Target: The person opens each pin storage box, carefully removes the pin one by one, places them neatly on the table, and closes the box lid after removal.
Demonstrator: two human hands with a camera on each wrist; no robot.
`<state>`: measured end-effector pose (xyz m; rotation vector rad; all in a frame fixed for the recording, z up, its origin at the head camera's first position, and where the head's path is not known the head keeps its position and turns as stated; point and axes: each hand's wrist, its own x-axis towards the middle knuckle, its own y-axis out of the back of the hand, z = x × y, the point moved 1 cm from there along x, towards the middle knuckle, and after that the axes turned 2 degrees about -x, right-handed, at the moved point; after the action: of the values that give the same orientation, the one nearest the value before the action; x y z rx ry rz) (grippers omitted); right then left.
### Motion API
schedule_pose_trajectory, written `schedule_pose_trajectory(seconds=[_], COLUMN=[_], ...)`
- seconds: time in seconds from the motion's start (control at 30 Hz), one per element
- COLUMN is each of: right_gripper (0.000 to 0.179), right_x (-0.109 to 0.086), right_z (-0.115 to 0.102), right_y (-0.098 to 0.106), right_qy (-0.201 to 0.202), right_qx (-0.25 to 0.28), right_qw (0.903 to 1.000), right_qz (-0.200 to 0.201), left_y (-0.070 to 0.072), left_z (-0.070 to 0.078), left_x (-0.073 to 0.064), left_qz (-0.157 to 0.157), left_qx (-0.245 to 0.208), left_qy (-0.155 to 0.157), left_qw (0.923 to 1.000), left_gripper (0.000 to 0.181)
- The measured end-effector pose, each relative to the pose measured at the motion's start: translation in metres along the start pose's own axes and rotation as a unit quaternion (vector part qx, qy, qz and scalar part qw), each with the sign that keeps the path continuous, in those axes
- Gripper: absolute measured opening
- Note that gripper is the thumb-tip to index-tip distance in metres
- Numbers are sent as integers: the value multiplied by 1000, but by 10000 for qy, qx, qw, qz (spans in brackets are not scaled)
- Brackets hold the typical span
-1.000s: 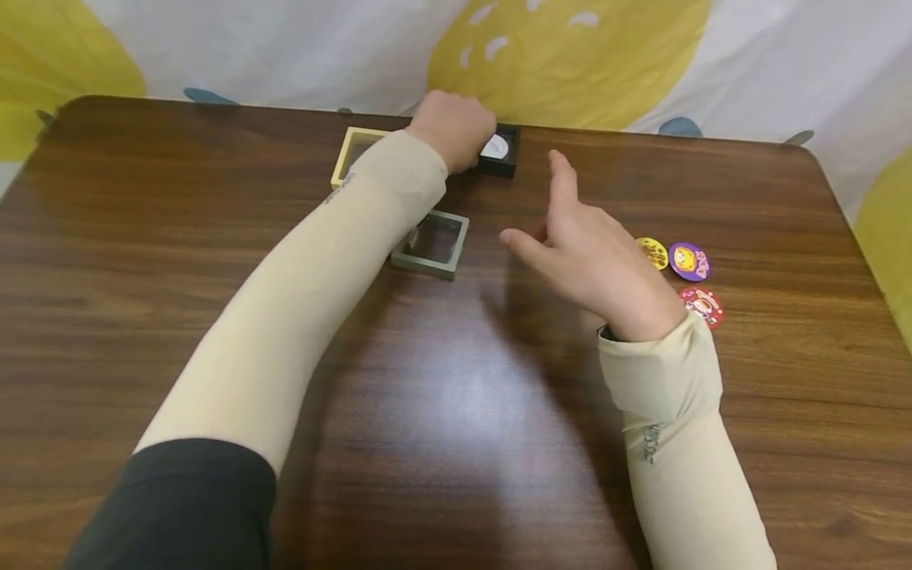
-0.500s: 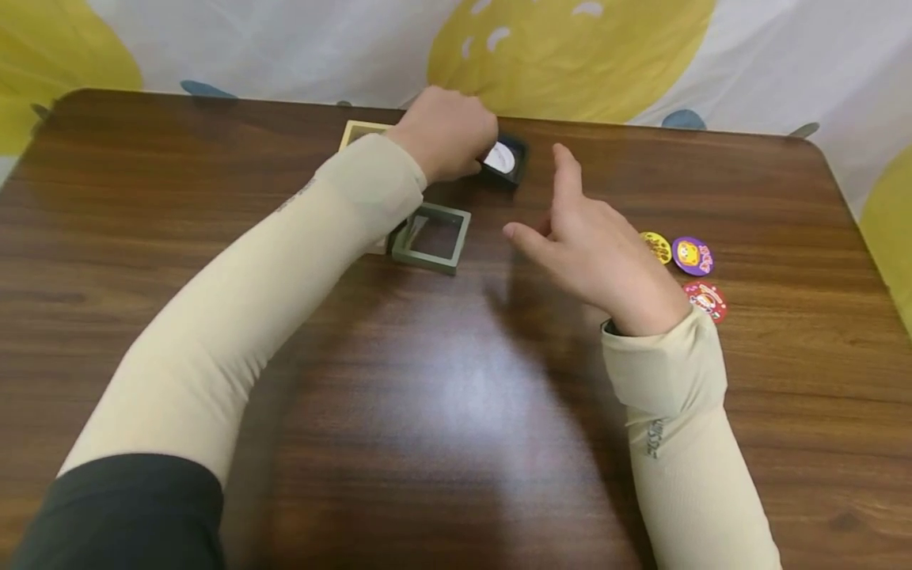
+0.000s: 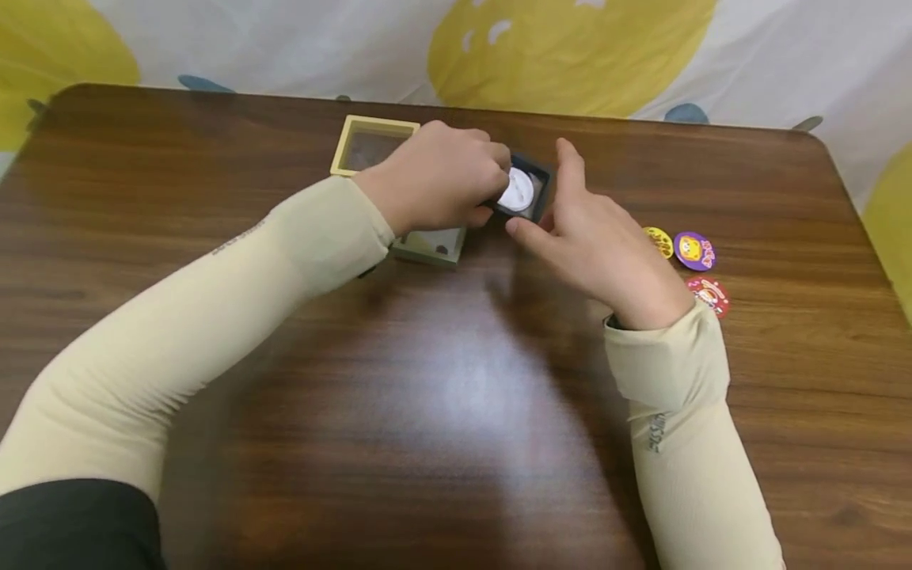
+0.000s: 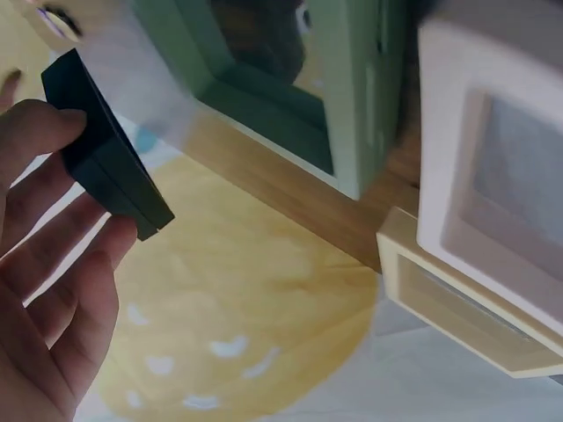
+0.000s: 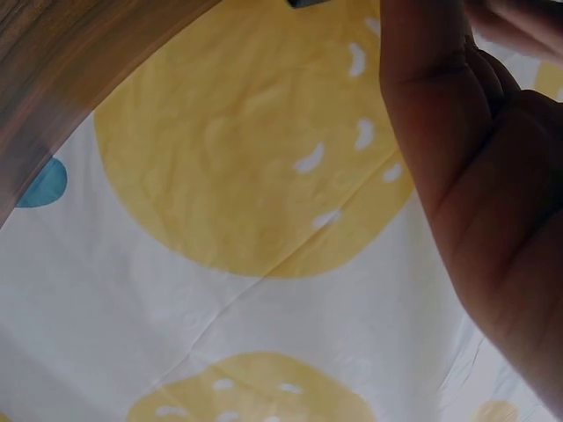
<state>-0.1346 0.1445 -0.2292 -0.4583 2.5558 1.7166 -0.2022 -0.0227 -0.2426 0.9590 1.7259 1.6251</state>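
My left hand [image 3: 445, 176] grips a small black display frame [image 3: 543, 184] with a white round disc [image 3: 518, 190] showing in it. In the left wrist view the black frame [image 4: 110, 149] is pinched between thumb and fingers, seen edge-on and tilted. My right hand [image 3: 598, 241] is just right of it, thumb and index finger spread around the frame's near side; whether they touch it I cannot tell. Beneath my left wrist lies a green frame [image 3: 427, 255], partly covered. A yellow frame [image 3: 349, 146] stands behind the left hand.
Three round badges lie right of my right hand: yellow [image 3: 659, 241], purple [image 3: 694, 251] and red [image 3: 708, 295]. A pale pinkish frame [image 4: 444, 132] appears in the left wrist view. Behind the brown table [image 3: 214, 150] hangs a patterned white-and-yellow cloth [image 3: 313, 47].
My left hand has brought the black frame from the back of the table toward me and rightward, up to my right hand. More of the yellow frame shows. My right hand has hardly moved.
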Motion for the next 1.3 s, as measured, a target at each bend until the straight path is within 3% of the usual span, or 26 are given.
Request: schedule_pose_trajectory(seconds=[0.13, 0.3, 0.57, 0.83, 0.97, 1.13, 1.3], right_gripper=[91, 91, 93, 89, 75, 51, 56], right_x=[-1, -3, -5, -4, -2, -1, -3], right_z=[1, 4, 5, 2, 1, 0, -1], right_y=[4, 11, 13, 11, 8, 4, 3], right_qy=[-49, -84, -57, 60, 655, 1475, 1662], right_qx=[26, 116, 152, 57, -85, 5, 175], right_qw=[10000, 9998, 9998, 9995, 9967, 9855, 9816], right_qz=[-49, -126, -126, -307, -477, -835, -928], left_y=[5, 7, 14, 16, 19, 24, 28], left_z=[15, 42, 69, 70, 63, 50, 46], left_x=[-16, -38, -57, -59, -61, -66, -67], left_qz=[202, 715, 820, 1066, 1003, 1305, 1484], left_qx=[-2, -53, 62, 205, -29, -361, -777], left_qy=[-168, -481, -695, -693, -544, -232, -32], left_qw=[9997, 9963, 9942, 9917, 9935, 9905, 9859], left_gripper=[14, 9, 10, 13, 12, 13, 12])
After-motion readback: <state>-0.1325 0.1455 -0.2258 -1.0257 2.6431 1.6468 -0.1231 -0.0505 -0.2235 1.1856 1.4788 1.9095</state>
